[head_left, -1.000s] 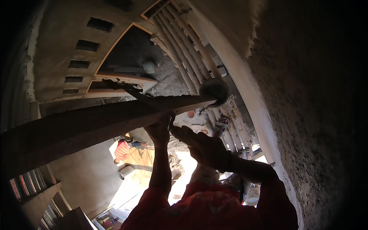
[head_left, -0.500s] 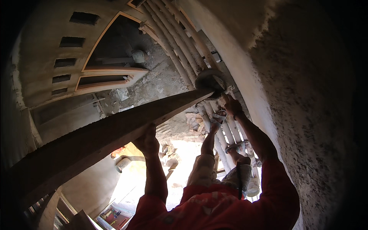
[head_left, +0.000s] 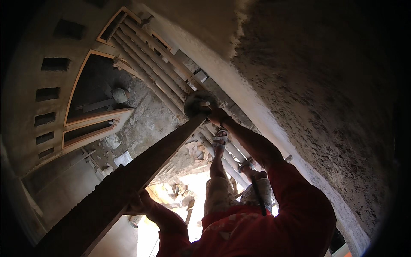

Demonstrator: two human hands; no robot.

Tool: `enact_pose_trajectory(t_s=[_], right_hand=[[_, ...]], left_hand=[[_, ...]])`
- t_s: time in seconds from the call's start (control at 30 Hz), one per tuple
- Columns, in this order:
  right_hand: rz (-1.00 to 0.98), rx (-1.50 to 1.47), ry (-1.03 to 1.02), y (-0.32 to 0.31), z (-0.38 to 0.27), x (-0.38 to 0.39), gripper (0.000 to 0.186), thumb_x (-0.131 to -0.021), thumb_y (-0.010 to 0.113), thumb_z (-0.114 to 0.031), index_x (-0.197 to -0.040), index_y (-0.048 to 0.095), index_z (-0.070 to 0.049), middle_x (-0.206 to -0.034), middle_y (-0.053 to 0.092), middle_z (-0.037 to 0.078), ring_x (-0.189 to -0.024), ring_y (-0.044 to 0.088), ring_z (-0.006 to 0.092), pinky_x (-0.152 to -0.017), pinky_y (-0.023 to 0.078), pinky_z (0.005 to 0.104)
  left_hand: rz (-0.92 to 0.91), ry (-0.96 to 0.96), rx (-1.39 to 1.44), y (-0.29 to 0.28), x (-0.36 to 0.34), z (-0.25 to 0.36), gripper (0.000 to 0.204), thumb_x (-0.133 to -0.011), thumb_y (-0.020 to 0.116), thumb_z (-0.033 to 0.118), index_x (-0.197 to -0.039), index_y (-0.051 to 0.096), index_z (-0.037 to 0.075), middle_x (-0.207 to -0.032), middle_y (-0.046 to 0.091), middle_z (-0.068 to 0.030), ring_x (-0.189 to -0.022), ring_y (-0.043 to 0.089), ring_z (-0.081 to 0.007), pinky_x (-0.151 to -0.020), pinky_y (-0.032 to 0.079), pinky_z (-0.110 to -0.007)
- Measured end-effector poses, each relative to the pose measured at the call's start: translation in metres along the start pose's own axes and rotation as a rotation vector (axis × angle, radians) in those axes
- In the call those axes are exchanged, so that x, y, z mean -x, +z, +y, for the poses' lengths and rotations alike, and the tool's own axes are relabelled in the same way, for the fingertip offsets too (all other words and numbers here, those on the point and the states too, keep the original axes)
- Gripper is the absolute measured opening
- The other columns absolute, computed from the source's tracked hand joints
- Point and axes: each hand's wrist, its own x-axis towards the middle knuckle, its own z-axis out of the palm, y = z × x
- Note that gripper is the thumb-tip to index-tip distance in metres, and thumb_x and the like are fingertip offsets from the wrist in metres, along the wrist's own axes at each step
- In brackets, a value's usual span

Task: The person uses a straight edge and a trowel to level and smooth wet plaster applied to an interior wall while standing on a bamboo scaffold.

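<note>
A long, dark wooden board (head_left: 128, 180) slants from the lower left up to the middle of the view, its far end beside a round, dark pan (head_left: 193, 102). My left hand (head_left: 139, 202) is closed around the board's lower edge, roughly midway along. Close to the pan and the board's far end is my right hand (head_left: 217, 115), its fingers bent and closed. A short, pale, rod-like end (head_left: 206, 103) shows at the pan next to those fingers. Shadow hides what the right hand grips.
Under my sandalled feet (head_left: 220, 138) lie round wooden poles (head_left: 160, 64), laid side by side with gaps; the ground is far below. A rough plastered wall (head_left: 317, 115) rises close on my right. At the left stands a wall with square holes (head_left: 55, 64) and a wood-framed opening (head_left: 70, 103).
The board now slants more steeply, and my left hand holds it lower and farther left in the view. My right hand has come nearer the pan and board end. The whole view has shifted.
</note>
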Motion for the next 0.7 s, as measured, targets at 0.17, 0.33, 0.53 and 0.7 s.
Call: enact_pose_trajectory(t_s=[0.17, 0.33, 0.53, 0.7], right_hand=[[-0.195, -0.386, 0.262, 0.048, 0.038, 0.054, 0.068, -0.077, 0.056, -0.041, -0.127, 0.034, 0.000, -0.110, 0.052, 0.025, -0.088, 0.060, 0.0308, -0.077, 0.048, 0.0399], [-0.502, -1.317, 0.939, 0.072, 0.024, 0.137, 0.095, -0.072, 0.046, -0.067, -0.133, 0.018, -0.001, -0.116, 0.041, 0.032, -0.103, 0.046, 0.0462, -0.085, 0.038, 0.0578], [-0.308, -2.396, 0.269, 0.068, 0.038, 0.197, 0.076, -0.082, 0.037, -0.057, -0.132, 0.018, -0.003, -0.127, 0.036, 0.022, -0.117, 0.036, 0.0355, -0.099, 0.027, 0.0484], [0.133, -2.102, 0.144, 0.053, 0.106, 0.255, 0.046, -0.089, 0.035, -0.037, -0.121, 0.040, -0.005, -0.124, 0.045, 0.011, -0.116, 0.038, 0.0266, -0.100, 0.027, 0.0391]], left_hand=[[0.160, -0.287, 0.954, -0.070, -0.061, 0.016, 0.063, -0.077, 0.054, 0.033, -0.125, 0.032, -0.002, -0.114, 0.045, -0.0193, -0.098, 0.050, -0.0335, -0.085, 0.040, -0.046], [0.077, -0.243, 0.907, -0.099, -0.106, 0.064, 0.087, -0.065, 0.063, 0.052, -0.132, 0.024, 0.014, -0.115, 0.044, -0.0147, -0.104, 0.044, -0.0253, -0.089, 0.030, -0.051], [-0.286, -0.311, 1.244, -0.111, -0.117, 0.071, 0.066, -0.076, 0.055, 0.045, -0.127, 0.031, 0.012, -0.111, 0.047, -0.0122, -0.103, 0.047, -0.0293, -0.088, 0.038, -0.046], [-0.427, -0.436, 1.581, -0.060, -0.079, 0.080, 0.065, -0.078, 0.042, 0.040, -0.121, 0.027, -0.006, -0.107, 0.046, -0.0249, -0.100, 0.049, -0.0226, -0.079, 0.045, -0.037]])
